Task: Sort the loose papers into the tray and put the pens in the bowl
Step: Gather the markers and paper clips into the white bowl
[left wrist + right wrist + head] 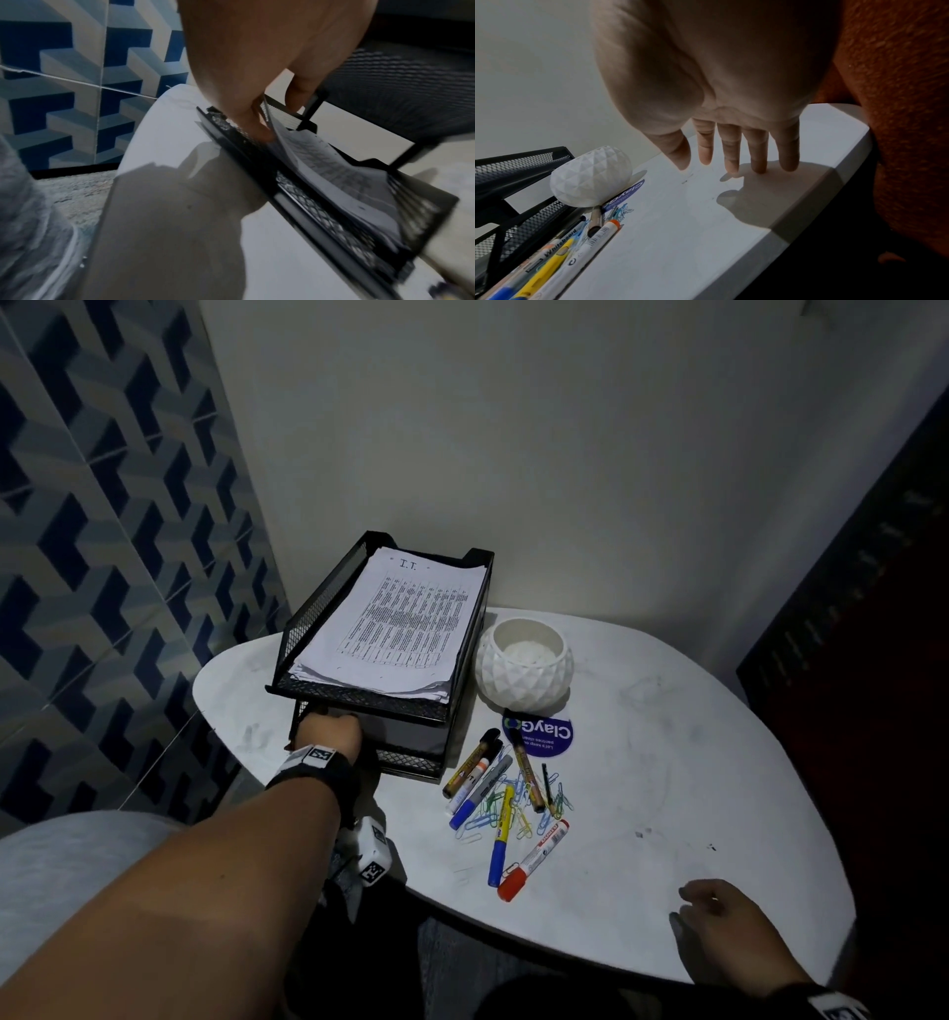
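Meanwhile the left hand reached into the lower tier of the black mesh tray at ten o'clock on the table, fingers pinching a sheaf of papers. Her right hand rested at five o'clock, fingers straight, slightly spread. Pens lay at six o'clock of the empty white bowl.

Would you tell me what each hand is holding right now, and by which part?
The left hand pinches the papers in the lower tray at their near edge. The right hand holds nothing; its fingertips rest on the table.
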Demonstrator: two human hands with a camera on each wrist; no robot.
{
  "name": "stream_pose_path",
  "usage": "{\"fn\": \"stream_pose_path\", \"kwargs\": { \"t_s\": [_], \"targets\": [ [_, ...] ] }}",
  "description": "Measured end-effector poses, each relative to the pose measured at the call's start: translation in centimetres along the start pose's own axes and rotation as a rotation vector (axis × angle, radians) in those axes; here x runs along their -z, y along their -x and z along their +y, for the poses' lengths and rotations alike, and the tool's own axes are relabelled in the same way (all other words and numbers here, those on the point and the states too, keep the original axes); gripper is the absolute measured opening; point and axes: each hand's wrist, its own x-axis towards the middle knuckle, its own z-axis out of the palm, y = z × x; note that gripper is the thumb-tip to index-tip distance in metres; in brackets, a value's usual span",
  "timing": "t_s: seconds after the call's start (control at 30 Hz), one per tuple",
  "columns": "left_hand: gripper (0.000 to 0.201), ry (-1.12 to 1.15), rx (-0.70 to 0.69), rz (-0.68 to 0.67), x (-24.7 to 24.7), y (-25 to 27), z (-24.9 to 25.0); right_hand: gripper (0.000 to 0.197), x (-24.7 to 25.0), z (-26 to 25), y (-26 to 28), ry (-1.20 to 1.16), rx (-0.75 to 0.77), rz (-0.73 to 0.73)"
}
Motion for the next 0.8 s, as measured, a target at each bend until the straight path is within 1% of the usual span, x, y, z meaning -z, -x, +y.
{"fn": "stream_pose_path", "kwargs": {
  "t_s": [0.07, 0.13, 0.2, 0.3, 0.37, 0.43, 0.47, 0.5, 0.53, 0.6, 0.67, 0.77, 0.8],
  "targets": [
    [0.034, -0.038, -0.048, 0.005, -0.2, 1.8, 0.5, 0.018, 0.0, -0.3, 0.8, 0.023, 0.033, -0.013],
    [0.035, -0.112, -0.100, -0.026, -0.5, 3.8, 0.9, 0.015, 0.0, -0.8, 1.6, -0.028, 0.042, -0.022],
    [0.031, -0.233, -0.180, -0.121, -1.4, 5.9, 1.1, 0.013, -0.2, -1.7, 2.5, -0.103, 0.058, -0.057],
    [0.029, -0.446, -0.381, -0.323, -3.6, 10.2, 1.5, 0.015, -0.7, -2.4, 3.6, -0.158, 0.115, -0.104],
    [0.024, -0.554, -0.546, -0.451, -5.3, 13.4, 2.3, 0.017, -1.0, -2.8, 3.7, -0.232, 0.101, -0.120],
    [0.020, -0.620, -0.704, -0.534, -6.5, 15.8, 3.7, 0.019, -1.2, -3.2, 3.6, -0.262, 0.089, -0.129],
    [0.017, -0.642, -0.751, -0.556, -7.1, 16.4, 4.7, 0.020, -1.1, -3.2, 3.4, -0.248, 0.091, -0.146],
    [0.017, -0.656, -0.782, -0.558, -7.7, 16.7, 5.8, 0.021, -1.1, -3.0, 3.2, -0.222, 0.092, -0.157],
    [0.021, -0.663, -0.801, -0.545, -8.3, 16.6, 7.0, 0.021, -1.1, -2.7, 2.9, -0.192, 0.090, -0.169],
    [0.036, -0.646, -0.820, -0.491, -9.3, 15.8, 9.6, 0.022, -1.0, -1.9, 2.2, -0.146, 0.089, -0.191],
    [0.050, -0.614, -0.834, -0.417, -10.3, 14.3, 12.1, 0.021, -0.9, -1.4, 1.6, -0.075, 0.107, -0.180],
    [0.054, -0.660, -0.851, -0.308, -12.0, 11.0, 14.7, 0.021, -0.5, -1.4, 1.1, 0.001, 0.103, -0.170],
    [0.057, -0.692, -0.839, -0.301, -12.6, 10.1, 15.2, 0.022, -0.5, -1.5, 0.8, 0.004, 0.103, -0.173]
  ]
}}
